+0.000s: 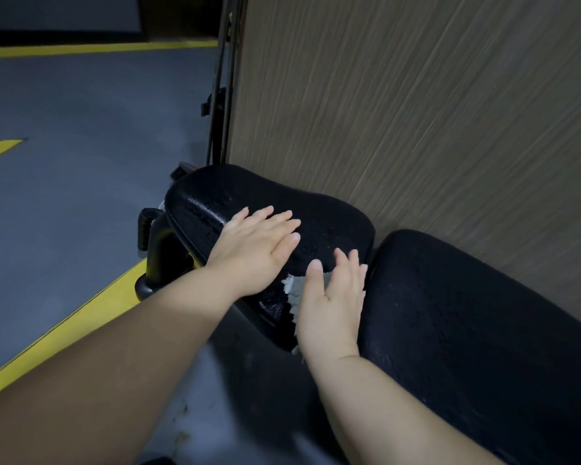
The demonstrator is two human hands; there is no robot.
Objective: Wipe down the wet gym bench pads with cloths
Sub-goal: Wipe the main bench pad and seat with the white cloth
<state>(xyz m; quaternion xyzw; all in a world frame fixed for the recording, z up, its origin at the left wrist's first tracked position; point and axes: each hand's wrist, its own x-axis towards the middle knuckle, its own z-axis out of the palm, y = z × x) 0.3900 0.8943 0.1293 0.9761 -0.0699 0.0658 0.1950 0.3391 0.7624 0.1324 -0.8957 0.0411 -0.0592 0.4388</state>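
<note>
Now, left hand (255,250): flat, fingers straight, on seat pad (282,193)
right hand (332,303): fingers straight, at seat pad's near edge, beside back pad (467,313)

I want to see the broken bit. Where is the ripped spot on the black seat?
In the head view, the ripped spot is on the near edge of the seat pad, between the left hand and the right hand.

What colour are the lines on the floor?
Yellow. The lines stand out against the grey floor, seen in the head view.
</note>
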